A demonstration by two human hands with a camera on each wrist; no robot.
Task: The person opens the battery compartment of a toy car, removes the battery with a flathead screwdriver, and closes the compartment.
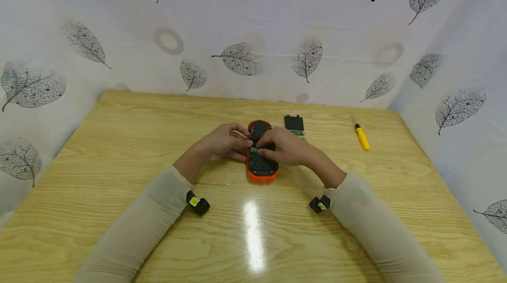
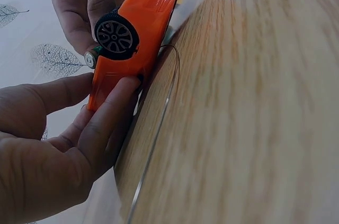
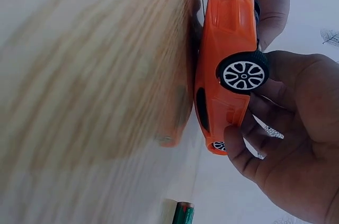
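An orange toy car [image 1: 263,176] lies upside down on the table, its black underside facing up. My left hand [image 1: 225,142] grips its left side, with thumb and fingers round the body in the left wrist view. Over the underside, my right hand [image 1: 287,146] pinches a small green battery [image 1: 254,150] between thumb and fingertip. In the left wrist view the battery's [image 2: 91,58] round end sticks out beside the car's wheel [image 2: 116,36]. The right hand's other fingers lie along the car's far side in the right wrist view. Part of the underside is hidden by the right hand.
Behind the right hand lie a black square cover [image 1: 294,122] and green batteries [image 1: 297,132]. A yellow-handled screwdriver [image 1: 362,137] rests farther right. A thin wire [image 1: 235,182] runs from the car across the wooden table [image 1: 138,142]. Leaf-patterned cloth [image 1: 253,19] hangs behind.
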